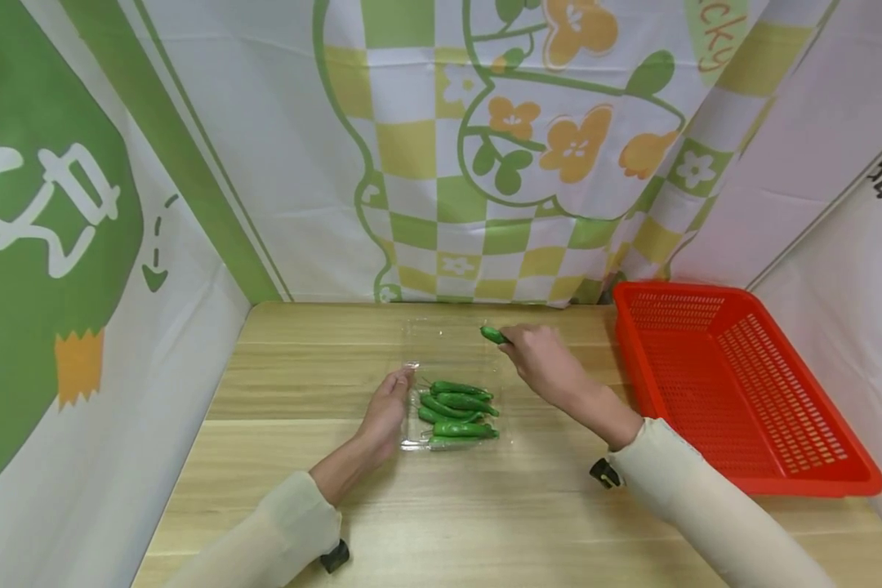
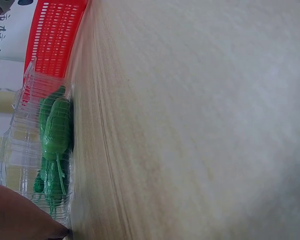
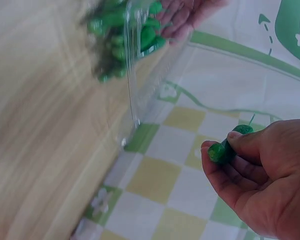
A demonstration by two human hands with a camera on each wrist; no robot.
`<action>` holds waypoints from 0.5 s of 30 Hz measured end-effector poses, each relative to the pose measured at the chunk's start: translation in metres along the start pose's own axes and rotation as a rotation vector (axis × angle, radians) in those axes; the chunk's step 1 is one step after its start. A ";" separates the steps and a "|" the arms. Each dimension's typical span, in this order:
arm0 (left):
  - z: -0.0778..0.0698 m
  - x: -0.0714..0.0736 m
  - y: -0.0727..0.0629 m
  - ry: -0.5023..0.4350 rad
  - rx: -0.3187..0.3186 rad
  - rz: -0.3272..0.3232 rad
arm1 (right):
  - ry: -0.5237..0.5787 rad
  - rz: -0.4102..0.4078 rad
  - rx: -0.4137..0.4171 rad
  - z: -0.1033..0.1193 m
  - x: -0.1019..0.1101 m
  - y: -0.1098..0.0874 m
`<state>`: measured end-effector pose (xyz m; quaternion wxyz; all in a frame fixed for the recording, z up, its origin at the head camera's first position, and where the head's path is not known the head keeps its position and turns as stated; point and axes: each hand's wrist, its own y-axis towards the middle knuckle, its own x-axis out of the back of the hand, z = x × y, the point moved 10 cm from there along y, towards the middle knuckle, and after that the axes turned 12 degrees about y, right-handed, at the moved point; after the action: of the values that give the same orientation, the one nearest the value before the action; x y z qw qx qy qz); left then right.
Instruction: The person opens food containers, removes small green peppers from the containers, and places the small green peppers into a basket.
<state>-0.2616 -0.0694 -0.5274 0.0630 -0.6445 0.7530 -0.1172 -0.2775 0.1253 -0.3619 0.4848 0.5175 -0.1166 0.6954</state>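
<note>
The right hand pinches 1 glossy, slender green pepper.

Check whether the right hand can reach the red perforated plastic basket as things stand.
Probably yes: the red perforated plastic basket stands open-topped beside the right hand, with nothing visible between them. That hand grips a slim green pepper, so grasping may mean letting go first.

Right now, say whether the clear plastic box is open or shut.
The box is open: its lid is folded back beyond the green peppers.
</note>
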 end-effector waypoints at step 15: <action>-0.002 0.000 -0.001 -0.011 -0.004 -0.002 | -0.098 -0.089 -0.075 -0.038 0.064 -0.002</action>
<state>-0.2609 -0.0691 -0.5251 0.0655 -0.6460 0.7522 -0.1120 -0.2985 0.1874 -0.3256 0.5281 0.5369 -0.1431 0.6422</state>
